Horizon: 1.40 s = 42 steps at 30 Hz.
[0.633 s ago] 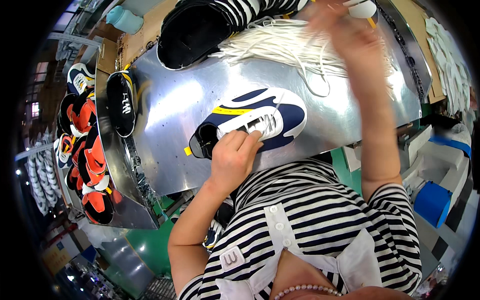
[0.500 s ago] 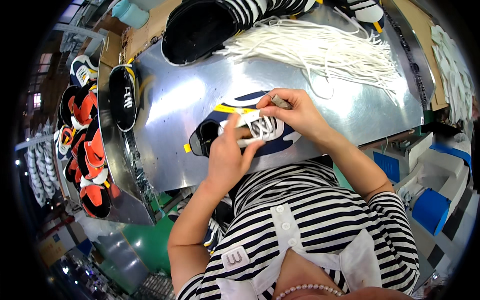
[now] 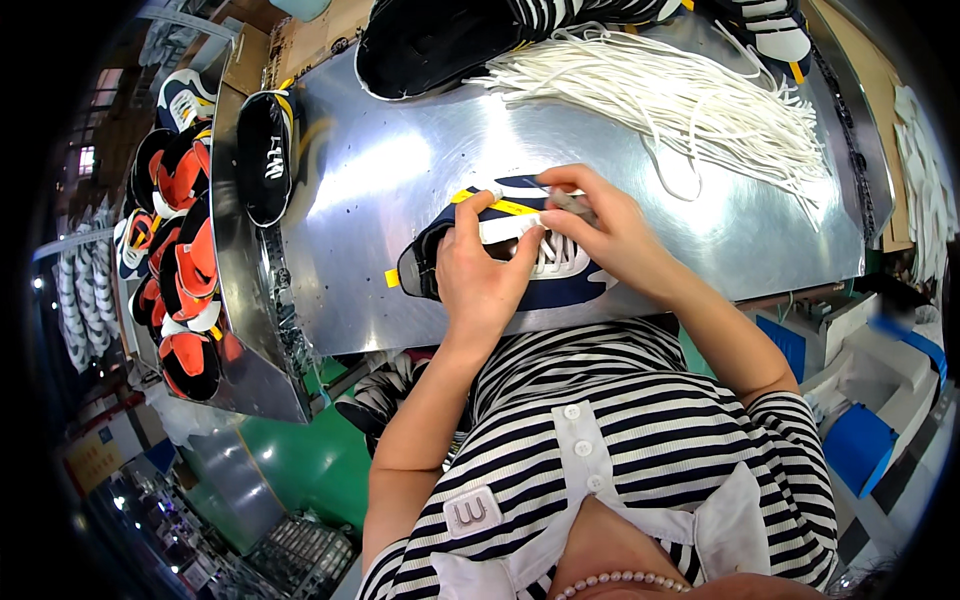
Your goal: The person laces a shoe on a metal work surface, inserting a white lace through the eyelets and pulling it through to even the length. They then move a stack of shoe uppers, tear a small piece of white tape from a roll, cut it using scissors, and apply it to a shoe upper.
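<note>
A navy and white sneaker [image 3: 550, 293] with a yellow stripe lies on the metal table, its open heel to the left and its toe to the right. White laces [image 3: 562, 258] cross its front part. My left hand [image 3: 480, 275] grips the shoe's upper by the white eyelet edge, index finger at the far side and thumb by the laces. Between the fingers of my right hand [image 3: 610, 230] is a small hand tool with a grey wrapped handle [image 3: 573, 207]. Its tip is hidden at the eyelet edge, close to my left thumb.
A heap of white laces [image 3: 680, 100] lies across the far side of the metal table [image 3: 360, 290]. Beyond it stand nested dark shoes [image 3: 430, 50]. Another dark shoe [image 3: 265, 165] sits at the left edge, beside a rack of red-lined shoes [image 3: 185, 260]. White bins stand at right.
The view has shifted slightly. My left hand has moved from over the laces to the eyelet edge, its thumb now close to my right fingers. The tool has stayed in my right hand.
</note>
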{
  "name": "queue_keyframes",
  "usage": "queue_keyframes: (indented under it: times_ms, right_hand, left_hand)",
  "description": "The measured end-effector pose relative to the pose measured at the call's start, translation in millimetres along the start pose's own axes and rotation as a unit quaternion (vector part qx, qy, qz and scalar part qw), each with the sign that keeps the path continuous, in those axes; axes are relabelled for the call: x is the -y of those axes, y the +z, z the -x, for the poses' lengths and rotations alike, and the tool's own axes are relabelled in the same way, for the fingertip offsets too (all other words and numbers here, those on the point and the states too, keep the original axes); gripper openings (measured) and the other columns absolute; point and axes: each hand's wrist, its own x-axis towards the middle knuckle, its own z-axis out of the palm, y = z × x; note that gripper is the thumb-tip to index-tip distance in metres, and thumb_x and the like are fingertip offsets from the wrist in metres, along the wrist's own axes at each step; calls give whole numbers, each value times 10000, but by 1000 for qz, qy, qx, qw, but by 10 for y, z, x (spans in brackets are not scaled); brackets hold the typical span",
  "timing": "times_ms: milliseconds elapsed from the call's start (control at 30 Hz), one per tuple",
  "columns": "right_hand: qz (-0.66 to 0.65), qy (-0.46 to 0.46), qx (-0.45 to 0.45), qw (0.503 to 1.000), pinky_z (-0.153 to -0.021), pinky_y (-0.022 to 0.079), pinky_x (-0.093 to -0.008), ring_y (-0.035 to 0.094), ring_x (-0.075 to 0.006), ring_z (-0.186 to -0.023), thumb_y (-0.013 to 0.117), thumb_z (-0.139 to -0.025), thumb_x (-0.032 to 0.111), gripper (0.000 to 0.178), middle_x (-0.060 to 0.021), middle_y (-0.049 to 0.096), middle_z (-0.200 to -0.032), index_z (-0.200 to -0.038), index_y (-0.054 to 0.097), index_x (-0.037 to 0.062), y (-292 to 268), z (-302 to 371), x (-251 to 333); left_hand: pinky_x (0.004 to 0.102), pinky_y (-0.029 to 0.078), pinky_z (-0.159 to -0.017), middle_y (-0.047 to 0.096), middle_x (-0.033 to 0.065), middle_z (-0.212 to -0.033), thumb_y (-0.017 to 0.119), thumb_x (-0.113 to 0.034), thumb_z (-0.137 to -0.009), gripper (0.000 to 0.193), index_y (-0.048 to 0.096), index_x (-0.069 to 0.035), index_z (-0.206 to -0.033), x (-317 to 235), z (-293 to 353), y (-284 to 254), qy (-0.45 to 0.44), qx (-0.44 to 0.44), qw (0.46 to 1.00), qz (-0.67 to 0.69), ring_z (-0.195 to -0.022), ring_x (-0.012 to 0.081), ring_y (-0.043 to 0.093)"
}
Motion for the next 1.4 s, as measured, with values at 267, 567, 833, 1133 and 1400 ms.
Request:
queue_keyframes:
  times_ms: [267, 567, 833, 1133, 1400]
  right_hand:
    - [128, -73, 26, 989, -599, 500, -378, 656, -311, -670, 637, -897, 147, 143, -126, 674, -762, -957, 588, 27, -116, 205, 35]
    - [402, -209, 13, 891, -542, 507, -370, 663, -277, -643, 592, -793, 130, 513, -125, 650, -708, -1218, 474, -132, 241, -26, 26]
    - [215, -88, -4, 973, -640, 516, -396, 679, -306, -760, 624, -892, 136, 238, -138, 689, -854, -1104, 591, 34, -252, 111, 183]
    - [225, -108, -185, 950, -554, 490, -353, 657, -271, -637, 637, -874, 135, 125, -84, 686, -811, -992, 632, 95, 64, -14, -244]
    - [225, -360, -45, 904, -417, 355, -288, 496, -149, -457, 720, -745, 30, 332, -7, 569, -617, -1057, 704, 144, 32, 13, -212]
  left_hand:
    - [319, 525, -796, 692, 156, -987, 795, -148, -774, 486, 534, 9, -1153, 37, 25, 10, 14, -22, 1000, -10, -884, 223, 691]
    - [362, 519, -767, 664, 183, -1003, 669, -24, -839, 386, 516, 25, -1190, 11, 117, 45, 116, 6, 993, -2, -876, 286, 678]
    - [278, 530, -810, 621, 131, -1087, 709, -6, -819, 512, 457, 15, -1263, 113, 7, -43, -39, 40, 959, 277, -942, 163, 647]
    - [263, 494, -879, 579, 94, -1140, 679, 100, -807, 602, 401, 8, -1333, 71, -77, -302, -89, 266, 867, 413, -967, 118, 584]
    - [267, 518, -829, 630, 119, -1075, 646, 53, -865, 561, 377, -30, -1351, -16, -136, -287, -155, 238, 880, 381, -930, 152, 638]
